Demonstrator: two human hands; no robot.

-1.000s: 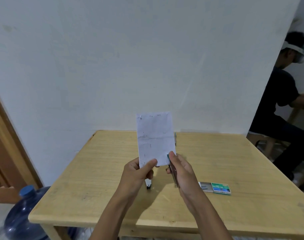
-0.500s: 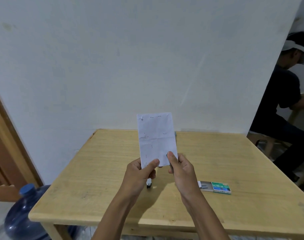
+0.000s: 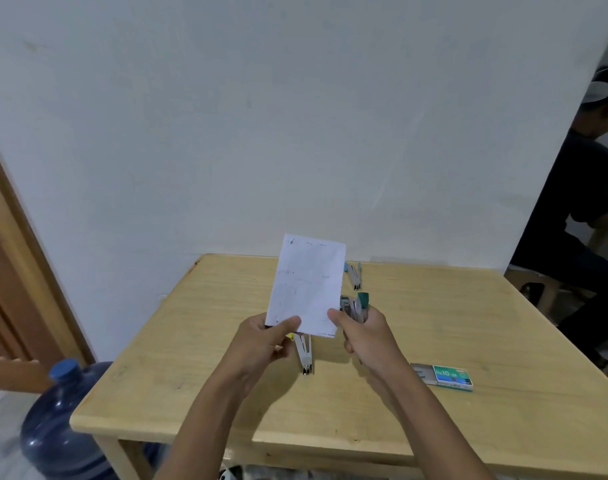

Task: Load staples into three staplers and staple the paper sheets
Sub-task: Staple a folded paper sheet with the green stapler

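Observation:
I hold white paper sheets [image 3: 307, 284] upright above the wooden table [image 3: 434, 420]. My left hand [image 3: 266, 342] pinches their lower left corner. My right hand [image 3: 368, 336] grips a green-tipped stapler [image 3: 357, 304] at the sheets' lower right edge, with its thumb on the paper. A metal stapler [image 3: 304, 353] lies on the table just below the sheets, partly hidden by my left hand. A third stapler [image 3: 353, 274] with a blue end lies farther back, right of the paper's top half.
A green staple box [image 3: 448, 375], slid partly open, lies on the table to the right of my right arm. A blue water jug [image 3: 58, 424] stands on the floor at the left. A person in dark clothes [image 3: 579, 209] sits at the right edge.
The sheets have tilted slightly to the right. My right hand has turned so the green stapler now shows beside the paper's lower right edge; the far stapler has come into view.

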